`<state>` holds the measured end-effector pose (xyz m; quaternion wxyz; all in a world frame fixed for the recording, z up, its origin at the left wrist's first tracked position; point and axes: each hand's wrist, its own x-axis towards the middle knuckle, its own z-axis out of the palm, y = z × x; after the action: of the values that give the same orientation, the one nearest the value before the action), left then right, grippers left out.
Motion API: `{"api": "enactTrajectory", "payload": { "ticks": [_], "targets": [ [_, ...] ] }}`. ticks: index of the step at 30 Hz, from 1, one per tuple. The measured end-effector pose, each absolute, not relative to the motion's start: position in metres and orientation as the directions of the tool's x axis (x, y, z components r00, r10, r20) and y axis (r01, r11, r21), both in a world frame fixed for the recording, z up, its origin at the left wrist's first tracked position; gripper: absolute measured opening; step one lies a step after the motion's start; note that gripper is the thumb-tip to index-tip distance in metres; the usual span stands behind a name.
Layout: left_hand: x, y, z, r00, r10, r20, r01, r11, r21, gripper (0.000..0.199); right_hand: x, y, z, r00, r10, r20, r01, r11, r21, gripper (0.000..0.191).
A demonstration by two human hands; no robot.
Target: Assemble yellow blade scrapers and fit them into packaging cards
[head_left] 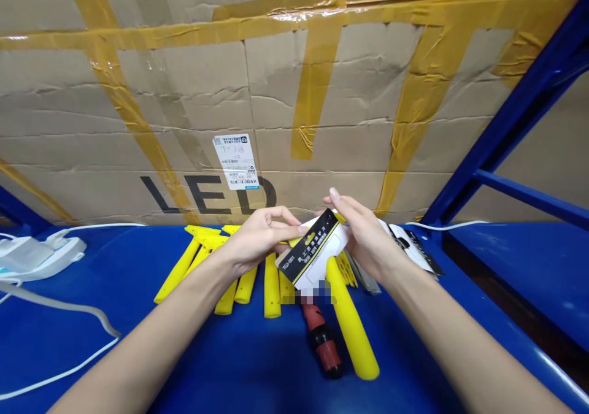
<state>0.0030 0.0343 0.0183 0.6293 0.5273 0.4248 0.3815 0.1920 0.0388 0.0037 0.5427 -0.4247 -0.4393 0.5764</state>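
My left hand (pixel 257 236) pinches the left side of a black-and-white printed card (pixel 313 248), thumb and fingers at its upper edge. At the card's right side, my right hand (pixel 363 230) is closed, its index finger raised along the top. A yellow scraper (pixel 354 328) is held with the card; its round handle slants toward me and its head is mostly hidden behind the card. Below the card lies a red-and-black screwdriver (pixel 324 343), its tip hidden. Several more yellow scrapers (pixel 272 288) lie left of it, beneath and beside my left hand.
Yellow pieces (pixel 346 270) and flat grey strips (pixel 368 279) lie under my right hand. More printed cards (pixel 411 251) lie right. A white power strip (pixel 59 257) with cables sits left on the blue shelf (pixel 221 365). A taped cardboard box (pixel 276 95) stands behind; blue frame bars (pixel 506 113) rise right.
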Motion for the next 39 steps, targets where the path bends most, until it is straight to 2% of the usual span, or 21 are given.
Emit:
{"api": "enactTrajectory", "payload": {
  "ticks": [2,5,8,13,17,20,22,25,27,30,34,39],
  "targets": [
    [0.0,0.036,0.02,0.315,0.94,-0.129,-0.037,0.148,0.988,0.035,0.202,0.036,0.009,-0.266,0.964,-0.022,-0.088,-0.047,-0.995,0.054],
    [-0.003,0.035,0.022,0.3,0.946,-0.125,-0.028,0.14,0.99,0.034,0.211,0.034,0.012,-0.36,0.928,0.095,0.018,0.109,-0.994,0.055],
    [-0.004,0.034,0.024,0.318,0.941,-0.112,-0.031,0.129,0.991,0.029,0.211,0.035,0.011,-0.317,0.929,0.191,0.016,0.206,-0.978,0.043],
    [-0.004,0.035,0.026,0.299,0.953,-0.053,-0.068,0.077,0.995,0.023,0.208,0.037,0.008,-0.257,0.944,0.207,-0.087,0.191,-0.978,0.034],
    [-0.005,0.036,0.027,0.236,0.971,0.024,-0.205,0.026,0.978,0.029,0.208,0.039,0.007,-0.144,0.962,0.231,-0.178,0.205,-0.963,0.033],
    [-0.004,0.034,0.023,0.401,0.916,-0.034,-0.275,0.155,0.949,0.049,0.207,0.039,0.011,-0.027,0.978,0.208,-0.244,0.195,-0.95,0.038],
    [0.0,0.03,0.017,0.504,0.859,-0.084,-0.238,0.232,0.943,0.055,0.206,0.038,0.014,0.04,0.983,0.18,-0.261,0.184,-0.948,0.042],
    [0.013,0.021,0.008,0.569,0.815,-0.112,-0.115,0.213,0.97,0.052,0.206,0.036,0.02,0.092,0.977,0.192,-0.252,0.209,-0.945,0.044],
    [0.024,0.014,0.004,0.578,0.812,-0.084,-0.093,0.168,0.981,0.055,0.208,0.035,0.023,0.12,0.964,0.235,-0.239,0.258,-0.936,0.044],
    [0.036,0.006,0.006,0.585,0.81,-0.039,-0.114,0.13,0.985,0.044,0.21,0.034,0.027,0.18,0.95,0.255,-0.255,0.296,-0.921,0.042],
    [0.032,0.001,0.025,0.643,0.765,-0.034,-0.121,0.145,0.982,0.024,0.211,0.034,0.031,0.253,0.943,0.215,-0.363,0.298,-0.883,0.04],
    [-0.001,-0.001,0.048,0.572,0.82,-0.03,-0.063,0.081,0.995,0.018,0.207,0.031,0.029,0.153,0.97,0.186,-0.424,0.235,-0.875,0.043]
  ]
}}
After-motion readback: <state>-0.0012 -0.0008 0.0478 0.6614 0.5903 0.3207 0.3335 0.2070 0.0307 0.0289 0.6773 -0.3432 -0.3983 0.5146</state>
